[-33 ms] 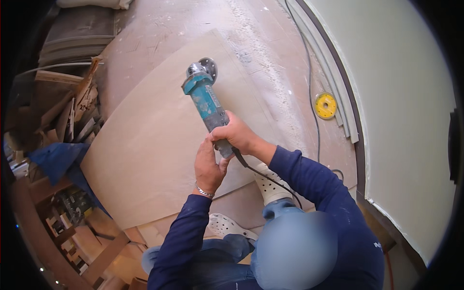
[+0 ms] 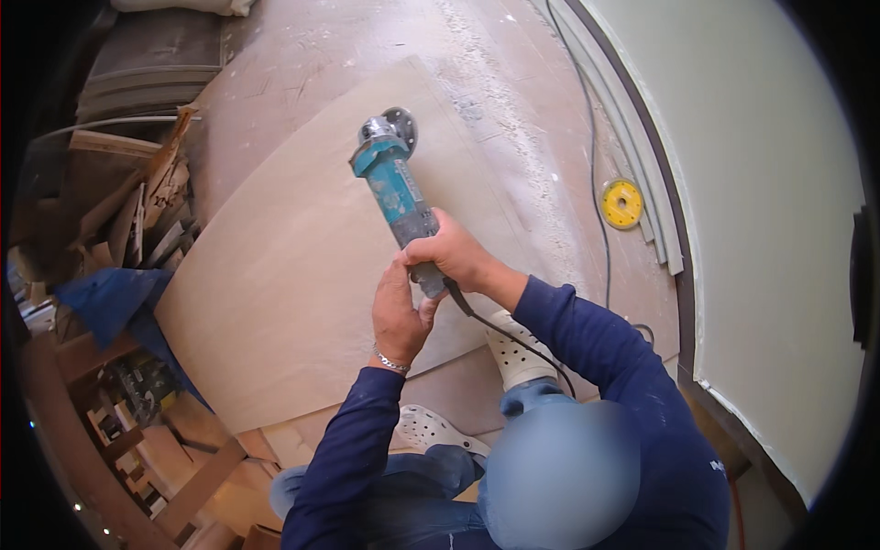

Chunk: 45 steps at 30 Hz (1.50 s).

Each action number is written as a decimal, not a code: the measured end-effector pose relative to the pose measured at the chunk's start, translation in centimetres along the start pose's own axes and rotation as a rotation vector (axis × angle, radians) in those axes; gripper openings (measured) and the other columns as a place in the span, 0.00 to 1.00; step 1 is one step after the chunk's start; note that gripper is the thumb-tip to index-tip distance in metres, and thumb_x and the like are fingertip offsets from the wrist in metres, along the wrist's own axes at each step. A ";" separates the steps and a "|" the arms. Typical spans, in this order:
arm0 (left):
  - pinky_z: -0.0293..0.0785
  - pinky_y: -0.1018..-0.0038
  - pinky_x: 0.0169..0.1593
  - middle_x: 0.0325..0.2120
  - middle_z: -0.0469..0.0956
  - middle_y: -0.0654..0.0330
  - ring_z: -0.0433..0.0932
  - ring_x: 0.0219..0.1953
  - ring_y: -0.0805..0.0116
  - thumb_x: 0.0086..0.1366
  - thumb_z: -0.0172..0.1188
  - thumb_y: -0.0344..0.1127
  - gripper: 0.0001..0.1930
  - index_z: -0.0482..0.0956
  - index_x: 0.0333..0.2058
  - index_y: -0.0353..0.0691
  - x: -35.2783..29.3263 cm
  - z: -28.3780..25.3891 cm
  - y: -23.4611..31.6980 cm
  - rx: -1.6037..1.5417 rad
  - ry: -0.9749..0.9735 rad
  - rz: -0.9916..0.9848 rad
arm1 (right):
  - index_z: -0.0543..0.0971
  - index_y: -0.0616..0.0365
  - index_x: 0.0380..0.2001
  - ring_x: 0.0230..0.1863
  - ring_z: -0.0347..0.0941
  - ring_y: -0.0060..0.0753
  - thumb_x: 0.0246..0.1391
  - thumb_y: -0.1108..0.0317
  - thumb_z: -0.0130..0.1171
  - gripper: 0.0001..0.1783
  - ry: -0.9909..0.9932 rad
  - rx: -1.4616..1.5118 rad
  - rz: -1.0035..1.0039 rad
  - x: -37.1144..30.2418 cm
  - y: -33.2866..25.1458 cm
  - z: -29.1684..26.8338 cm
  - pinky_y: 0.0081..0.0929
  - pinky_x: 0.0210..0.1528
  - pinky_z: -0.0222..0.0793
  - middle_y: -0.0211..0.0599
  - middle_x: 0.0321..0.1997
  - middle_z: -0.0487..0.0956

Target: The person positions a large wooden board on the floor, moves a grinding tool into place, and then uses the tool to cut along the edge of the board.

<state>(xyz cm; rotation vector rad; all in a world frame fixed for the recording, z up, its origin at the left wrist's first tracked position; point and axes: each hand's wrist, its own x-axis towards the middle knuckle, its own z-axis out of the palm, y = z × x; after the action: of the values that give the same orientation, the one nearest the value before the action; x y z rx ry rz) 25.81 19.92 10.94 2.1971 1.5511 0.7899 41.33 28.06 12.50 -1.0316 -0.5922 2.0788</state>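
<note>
A dusty teal angle grinder (image 2: 392, 188) with a dark grey rear grip points away from me over a large pale sheet. Its metal head and round disc (image 2: 401, 131) are at the far end, the disc tilted on edge to the right. My right hand (image 2: 449, 252) wraps the grinder's rear grip from the right. At the butt end, my left hand (image 2: 399, 316) holds it from the left and below, some of its fingers hidden behind the tool. A black cord (image 2: 495, 327) runs from the butt past my right forearm.
The pale sheet (image 2: 275, 321) lies on a dusty floor. A yellow disc (image 2: 622, 203) rests right of it, near a cable (image 2: 596, 147) and long strips beside a pale green panel (image 2: 761, 229). Scrap wood (image 2: 151, 206) and a blue sheet (image 2: 108, 298) crowd the left. My light clogs (image 2: 518, 353) are close by.
The whole view has shifted very slightly. Both hands keep their hold on the angle grinder, and nothing else has visibly moved.
</note>
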 end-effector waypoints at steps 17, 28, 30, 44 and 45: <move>0.58 0.35 0.60 0.71 0.50 0.44 0.61 0.66 0.38 0.39 0.77 0.61 0.63 0.52 0.70 0.46 -2.6 -0.1 -3.0 0.659 -0.933 -0.432 | 0.68 0.62 0.46 0.37 0.79 0.63 0.37 0.57 0.63 0.32 0.382 -0.897 -0.357 6.7 -1.6 -2.7 0.46 0.42 0.76 0.60 0.31 0.80; 0.56 0.40 0.63 0.72 0.45 0.42 0.54 0.69 0.33 0.39 0.76 0.64 0.67 0.47 0.72 0.45 -0.7 -0.6 -3.2 0.561 -1.132 -0.529 | 0.72 0.63 0.45 0.42 0.79 0.60 0.36 0.57 0.63 0.31 0.608 -0.933 -0.367 13.3 -4.8 -3.9 0.44 0.47 0.74 0.59 0.38 0.81; 0.56 0.40 0.63 0.73 0.44 0.42 0.54 0.69 0.33 0.40 0.76 0.65 0.66 0.47 0.72 0.45 -0.4 -0.6 -3.2 0.551 -1.152 -0.541 | 0.72 0.63 0.46 0.42 0.79 0.59 0.35 0.58 0.63 0.32 0.605 -0.932 -0.347 13.9 -5.3 -3.8 0.43 0.47 0.74 0.59 0.39 0.81; 0.56 0.42 0.65 0.73 0.44 0.42 0.53 0.70 0.33 0.41 0.75 0.66 0.66 0.47 0.72 0.45 -0.3 -0.7 -3.1 0.543 -1.143 -0.554 | 0.71 0.64 0.46 0.45 0.79 0.59 0.35 0.58 0.63 0.32 0.613 -0.958 -0.281 14.4 -6.0 -3.8 0.44 0.49 0.75 0.59 0.41 0.81; 0.56 0.41 0.65 0.73 0.43 0.42 0.53 0.70 0.32 0.41 0.75 0.66 0.66 0.46 0.72 0.45 -0.3 -0.7 -3.1 0.542 -1.143 -0.556 | 0.71 0.64 0.46 0.45 0.79 0.59 0.35 0.58 0.63 0.33 0.606 -0.954 -0.275 14.3 -6.1 -3.8 0.44 0.49 0.75 0.59 0.41 0.81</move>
<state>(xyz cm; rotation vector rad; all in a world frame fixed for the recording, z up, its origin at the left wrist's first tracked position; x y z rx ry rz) 23.02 20.66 9.65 1.7139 1.5942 -0.9913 40.93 43.29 7.50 -1.8657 -1.3420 1.0891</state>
